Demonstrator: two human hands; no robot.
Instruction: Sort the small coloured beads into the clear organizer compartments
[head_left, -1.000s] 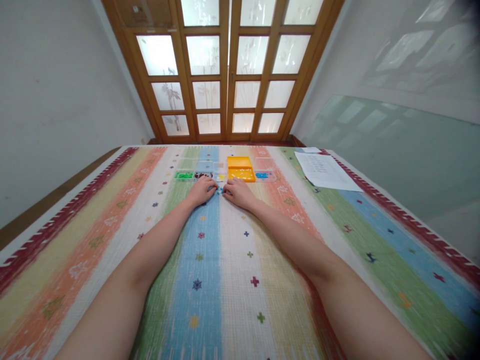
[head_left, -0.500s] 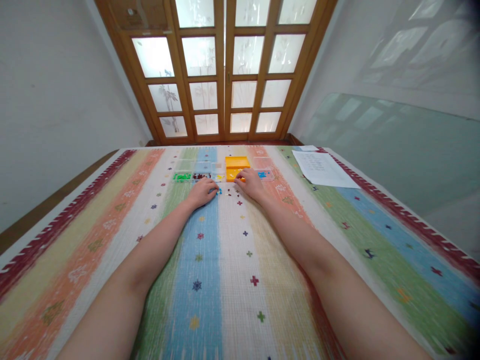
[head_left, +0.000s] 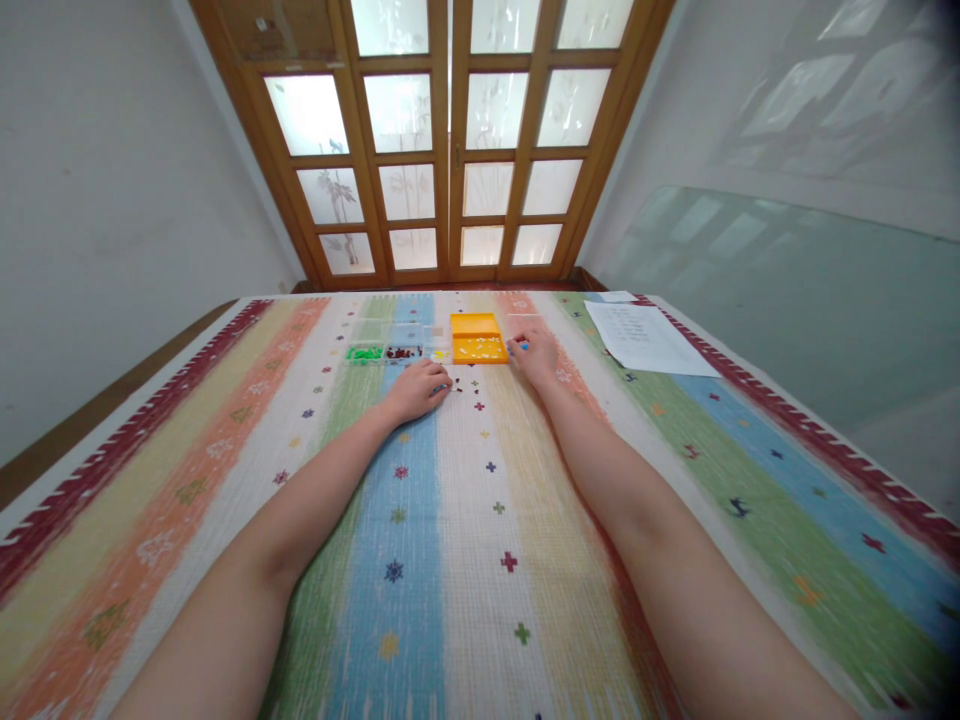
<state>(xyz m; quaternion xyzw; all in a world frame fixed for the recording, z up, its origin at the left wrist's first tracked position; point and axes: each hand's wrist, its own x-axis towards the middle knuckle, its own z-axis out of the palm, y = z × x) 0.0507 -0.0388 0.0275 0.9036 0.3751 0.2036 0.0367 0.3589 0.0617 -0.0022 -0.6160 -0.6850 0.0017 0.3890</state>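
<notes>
My left hand [head_left: 421, 390] rests on the striped cloth with its fingers bent together. Whatever lies beneath or between its fingertips is hidden. Just past them are a few small dark brown pieces [head_left: 459, 384]. My right hand [head_left: 534, 357] is over the clear box at the right, thumb and fingers drawn together around small blue pieces [head_left: 523, 345]. Most of that box is covered by the hand. Between my hands stands an open orange-yellow box [head_left: 475, 335], its lid raised at the back and white pieces [head_left: 480, 347] in its base.
Left of the yellow box are clear boxes with green pieces [head_left: 365, 354], dark brown pieces [head_left: 403, 352] and yellow pieces [head_left: 440, 355]. A printed paper sheet [head_left: 645, 338] lies at the far right. The striped tablecloth [head_left: 480, 600] reaches back towards wooden glazed doors [head_left: 448, 180].
My right hand has moved right, from the front of the yellow box to the box of blue pieces. My left hand has slid slightly right and covers the blue pieces lying on the cloth.
</notes>
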